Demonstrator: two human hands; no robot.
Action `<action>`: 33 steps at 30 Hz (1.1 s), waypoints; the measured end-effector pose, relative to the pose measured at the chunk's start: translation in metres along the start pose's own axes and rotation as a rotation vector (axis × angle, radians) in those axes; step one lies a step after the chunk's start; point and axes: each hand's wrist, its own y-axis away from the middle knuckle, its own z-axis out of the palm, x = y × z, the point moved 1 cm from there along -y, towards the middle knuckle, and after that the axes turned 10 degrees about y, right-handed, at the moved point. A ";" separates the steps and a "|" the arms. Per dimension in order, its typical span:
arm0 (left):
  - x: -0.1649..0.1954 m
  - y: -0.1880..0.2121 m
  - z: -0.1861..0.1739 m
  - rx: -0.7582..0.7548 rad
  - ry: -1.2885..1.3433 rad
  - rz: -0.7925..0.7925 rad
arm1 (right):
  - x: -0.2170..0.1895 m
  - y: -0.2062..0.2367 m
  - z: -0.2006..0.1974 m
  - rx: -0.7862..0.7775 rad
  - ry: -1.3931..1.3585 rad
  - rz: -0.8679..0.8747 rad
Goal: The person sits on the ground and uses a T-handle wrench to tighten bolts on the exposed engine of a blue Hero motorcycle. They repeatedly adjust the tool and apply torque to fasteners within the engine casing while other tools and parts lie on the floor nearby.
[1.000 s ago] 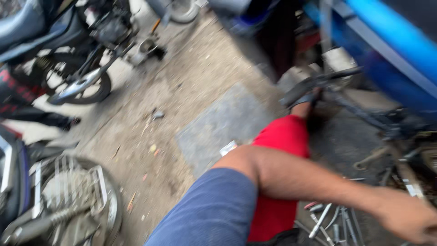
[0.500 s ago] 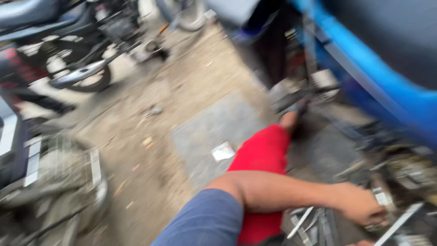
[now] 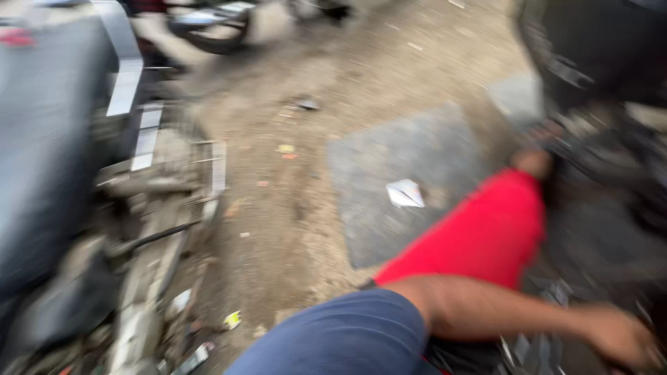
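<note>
Metal pieces [image 3: 531,347], pale and streaked by motion blur, are lying on the dark ground at about 5 o'clock in the view, just beside the left hand [image 3: 618,337] on its 9 o'clock side. Their kind cannot be told: only short, light, rod-like and flat shapes are showing, overlapping one another.

The left hand is reaching low toward the 4 o'clock corner, knuckles up. The blur and the frame edge are hiding the fingers, so how far it is open, and whether it is holding anything, cannot be told. The right hand is not showing.

Judged from this view, the reach among loose pieces is best done slowly and with the eyes on the hand. Here the head is pointing toward the open ground, leaving the hand at the margin. Feeling for one piece and lifting it clear of the others would avoid scattering the pile.

Outward from the hand, the bare forearm [image 3: 486,309] is running toward 9 o'clock into a blue sleeve [image 3: 340,337]. It is crossing over a red-clad leg [image 3: 486,232] that is stretching toward 1 o'clock. Beyond the leg, a grey slab [image 3: 410,160] is bearing a white folded paper [image 3: 405,193]. The dirt ground [image 3: 278,229] around it is showing small litter. A motorcycle [image 3: 48,173] is filling the 9 o'clock side, and a dark machine [image 3: 597,55] is standing at 1 o'clock.
</note>
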 end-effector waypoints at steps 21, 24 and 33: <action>-0.031 -0.234 0.131 -0.301 0.970 -0.525 | 0.071 -0.036 -0.128 -0.167 -0.549 -0.164; -0.039 -0.239 0.129 -0.269 0.953 -0.535 | 0.076 -0.043 -0.126 -0.055 -0.449 -0.141; -0.037 -0.246 0.140 -0.295 1.130 -0.586 | 0.069 -0.046 -0.125 -0.223 -0.587 -0.156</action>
